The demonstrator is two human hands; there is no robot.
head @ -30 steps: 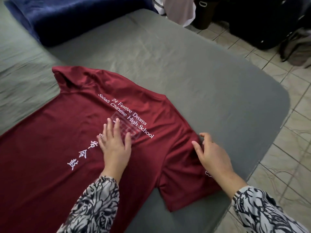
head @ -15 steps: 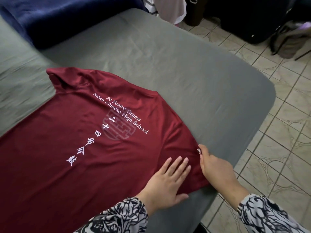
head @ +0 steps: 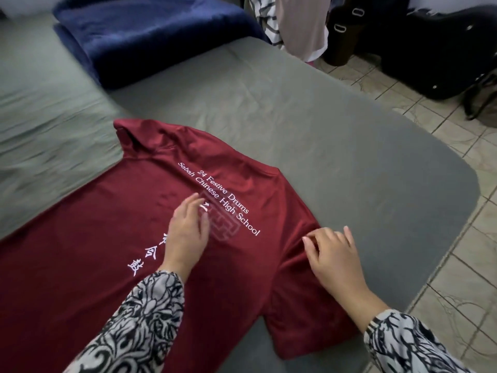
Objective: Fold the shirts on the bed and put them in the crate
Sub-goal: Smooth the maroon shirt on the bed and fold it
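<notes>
Currently we have the maroon shirt (head: 113, 265) spread back-side up on the grey bed (head: 336, 125), collar toward the far side. Left hand (head: 187, 234) rests flat on the white print, fingers straight, gripping nothing. Right hand (head: 336, 261) touches the shoulder seam by the sleeve, fingers loosely bent; we can't tell if they pinch fabric. Folded navy blanket (head: 150, 36) lies at the far end.

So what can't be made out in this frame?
- Crate: nowhere in the head view.
- Maroon shirt: hem and far sleeve cut off by the left edge.
- Printed characters: partly hidden under the left hand.
- Right hand: fingers bent at the sleeve seam; grip unclear.
</notes>
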